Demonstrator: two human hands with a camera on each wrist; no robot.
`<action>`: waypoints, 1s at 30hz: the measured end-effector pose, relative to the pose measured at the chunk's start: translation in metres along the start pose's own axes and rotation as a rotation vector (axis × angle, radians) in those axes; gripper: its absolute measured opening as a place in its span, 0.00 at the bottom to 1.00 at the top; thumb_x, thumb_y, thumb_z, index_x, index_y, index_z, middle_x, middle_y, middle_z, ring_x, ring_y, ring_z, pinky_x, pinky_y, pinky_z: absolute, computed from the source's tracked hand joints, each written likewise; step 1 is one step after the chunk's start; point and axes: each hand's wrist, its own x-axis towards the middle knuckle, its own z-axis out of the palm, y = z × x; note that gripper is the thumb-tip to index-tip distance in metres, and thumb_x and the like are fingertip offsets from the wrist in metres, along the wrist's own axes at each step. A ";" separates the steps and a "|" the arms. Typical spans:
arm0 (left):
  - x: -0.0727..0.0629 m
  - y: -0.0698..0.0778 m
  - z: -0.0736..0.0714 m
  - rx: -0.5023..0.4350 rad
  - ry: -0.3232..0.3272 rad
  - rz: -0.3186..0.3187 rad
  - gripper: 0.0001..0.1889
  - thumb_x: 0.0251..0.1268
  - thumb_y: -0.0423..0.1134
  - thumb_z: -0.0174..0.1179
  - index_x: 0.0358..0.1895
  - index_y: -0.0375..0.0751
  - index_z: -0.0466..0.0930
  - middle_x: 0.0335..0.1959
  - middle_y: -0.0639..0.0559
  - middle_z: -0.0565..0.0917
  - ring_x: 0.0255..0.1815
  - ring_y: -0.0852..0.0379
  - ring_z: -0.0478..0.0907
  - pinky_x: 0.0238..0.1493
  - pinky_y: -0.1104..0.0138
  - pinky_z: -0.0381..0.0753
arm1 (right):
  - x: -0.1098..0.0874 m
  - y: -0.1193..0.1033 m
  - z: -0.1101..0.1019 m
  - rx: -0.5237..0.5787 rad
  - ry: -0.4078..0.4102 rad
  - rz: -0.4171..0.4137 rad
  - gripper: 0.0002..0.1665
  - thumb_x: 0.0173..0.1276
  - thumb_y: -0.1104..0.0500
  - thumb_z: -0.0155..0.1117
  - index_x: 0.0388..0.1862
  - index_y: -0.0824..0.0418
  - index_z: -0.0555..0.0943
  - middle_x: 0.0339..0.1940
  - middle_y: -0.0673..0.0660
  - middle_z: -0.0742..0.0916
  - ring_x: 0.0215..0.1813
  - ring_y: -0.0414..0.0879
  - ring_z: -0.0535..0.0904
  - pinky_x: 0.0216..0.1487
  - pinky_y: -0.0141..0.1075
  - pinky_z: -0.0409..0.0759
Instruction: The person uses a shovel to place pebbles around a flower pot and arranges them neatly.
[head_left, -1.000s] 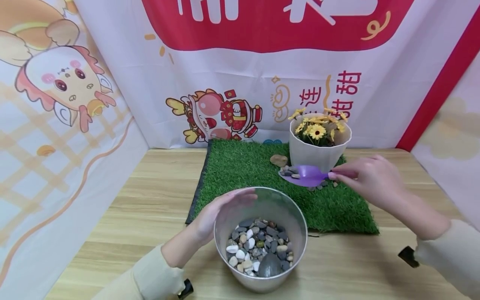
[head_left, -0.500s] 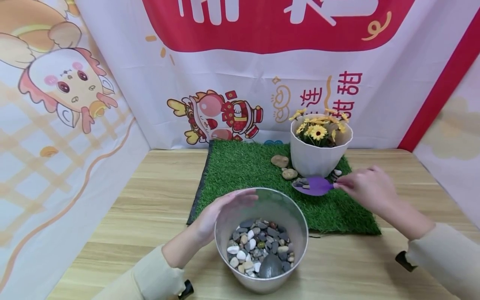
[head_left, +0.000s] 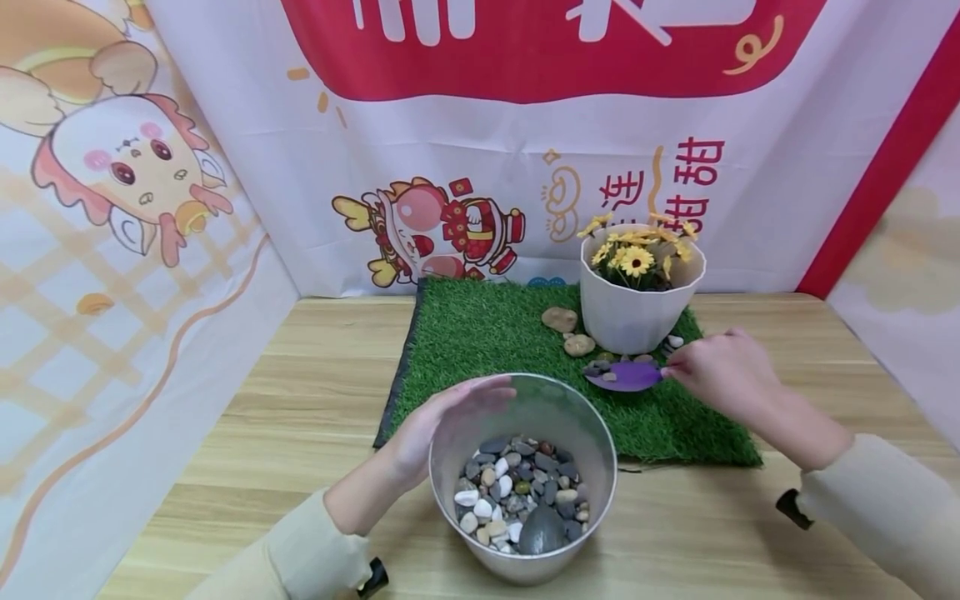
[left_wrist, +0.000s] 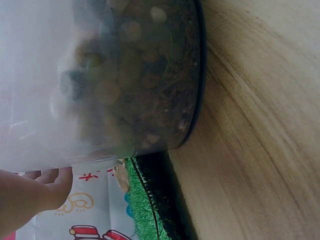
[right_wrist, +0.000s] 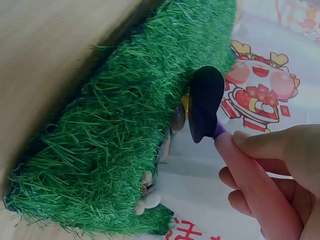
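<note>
My right hand point(head_left: 723, 371) grips the pink handle of a small purple trowel point(head_left: 630, 377). Several grey pebbles point(head_left: 598, 369) sit at the tip of its blade, low over the grass mat in front of the white pot. In the right wrist view the fingers wrap the handle point(right_wrist: 257, 187), and the blade point(right_wrist: 206, 102) looks dark from below. My left hand point(head_left: 427, 429) rests against the left side of a see-through bucket point(head_left: 522, 567), fingers extended along its wall. Mixed white, grey and tan pebbles point(head_left: 517, 487) lie inside it, with one big grey stone point(head_left: 542, 531).
A white pot point(head_left: 633, 321) of yellow flowers point(head_left: 636, 261) stands on the green grass mat point(head_left: 480, 333). Two tan stones point(head_left: 559, 318) lie left of it, and smaller pebbles point(head_left: 675, 342) lie around its base. A printed cloth point(head_left: 480, 133) hangs behind the wooden table point(head_left: 300, 375).
The trowel came down and slightly right from before the pot, then its blade tilted, and pebbles now show behind it near the pot's base. My left hand and the bucket stayed put.
</note>
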 end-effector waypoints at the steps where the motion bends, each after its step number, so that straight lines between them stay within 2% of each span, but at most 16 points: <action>1: 0.000 0.000 0.000 -0.001 -0.001 -0.001 0.30 0.86 0.47 0.31 0.77 0.28 0.59 0.74 0.34 0.68 0.75 0.38 0.64 0.77 0.47 0.58 | 0.000 0.001 -0.001 -0.002 0.002 0.002 0.05 0.65 0.55 0.75 0.34 0.55 0.93 0.29 0.51 0.91 0.33 0.51 0.88 0.37 0.53 0.76; 6: -0.001 0.000 0.000 -0.003 -0.005 0.000 0.30 0.86 0.46 0.31 0.77 0.28 0.58 0.74 0.33 0.68 0.75 0.38 0.64 0.77 0.47 0.58 | -0.003 0.004 -0.004 -0.031 0.055 0.005 0.03 0.63 0.56 0.77 0.33 0.55 0.93 0.26 0.51 0.91 0.30 0.51 0.87 0.36 0.51 0.73; 11: -0.001 0.000 0.000 -0.008 0.004 0.007 0.30 0.86 0.46 0.31 0.77 0.27 0.58 0.74 0.33 0.68 0.75 0.38 0.64 0.77 0.47 0.58 | -0.005 0.008 -0.002 -0.087 0.136 -0.037 0.03 0.60 0.57 0.78 0.30 0.55 0.92 0.24 0.53 0.89 0.27 0.51 0.85 0.32 0.48 0.69; 14: -0.001 0.000 0.000 -0.006 0.002 0.003 0.30 0.86 0.47 0.31 0.77 0.28 0.58 0.74 0.33 0.68 0.75 0.38 0.64 0.77 0.47 0.58 | -0.006 0.009 0.000 -0.111 0.194 -0.067 0.03 0.57 0.59 0.79 0.27 0.55 0.91 0.20 0.52 0.87 0.22 0.49 0.81 0.29 0.46 0.64; 18: -0.001 0.000 0.000 -0.005 -0.002 -0.001 0.30 0.86 0.47 0.31 0.77 0.28 0.58 0.75 0.34 0.68 0.76 0.38 0.64 0.77 0.47 0.58 | -0.006 0.009 0.001 -0.143 0.303 -0.127 0.15 0.53 0.63 0.80 0.15 0.53 0.82 0.13 0.48 0.78 0.16 0.45 0.67 0.28 0.45 0.60; 21: 0.000 0.000 0.000 -0.009 -0.001 -0.001 0.30 0.86 0.47 0.31 0.77 0.28 0.58 0.75 0.33 0.68 0.75 0.38 0.64 0.77 0.47 0.59 | -0.004 0.008 0.001 -0.177 0.365 -0.181 0.23 0.51 0.66 0.78 0.10 0.51 0.73 0.11 0.49 0.72 0.16 0.45 0.61 0.27 0.44 0.60; 24: 0.000 0.001 0.000 -0.014 0.001 -0.001 0.30 0.86 0.47 0.31 0.77 0.28 0.58 0.74 0.33 0.68 0.75 0.38 0.64 0.77 0.48 0.59 | -0.003 0.007 0.001 -0.203 0.384 -0.211 0.23 0.51 0.68 0.75 0.09 0.53 0.72 0.11 0.50 0.72 0.16 0.46 0.62 0.26 0.44 0.61; 30: 0.000 0.001 0.000 -0.014 -0.001 -0.004 0.30 0.86 0.47 0.31 0.77 0.28 0.58 0.75 0.33 0.68 0.76 0.38 0.64 0.77 0.48 0.59 | -0.008 0.008 -0.002 -0.215 0.389 -0.193 0.22 0.52 0.69 0.74 0.10 0.54 0.72 0.12 0.51 0.73 0.17 0.49 0.65 0.26 0.45 0.62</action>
